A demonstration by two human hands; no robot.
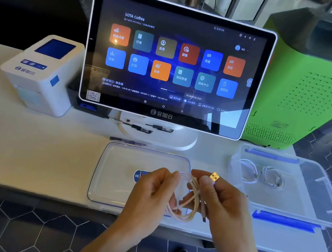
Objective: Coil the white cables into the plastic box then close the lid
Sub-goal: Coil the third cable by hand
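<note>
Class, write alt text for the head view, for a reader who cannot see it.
Two hands, left and right, hold a coiled white cable above a clear lid on a white table. To the right, an open plastic box holds two coiled cables; a touchscreen stands behind.

Plastic box [323, 211] lies open-topped, green machine [313, 91] close behind it

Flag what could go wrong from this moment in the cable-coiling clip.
1. The white cable loop held between left hand and right hand looks loose; it may spring open on release.
2. The clear plastic box overhangs the white table's edge; a nudge could tip it.
</note>
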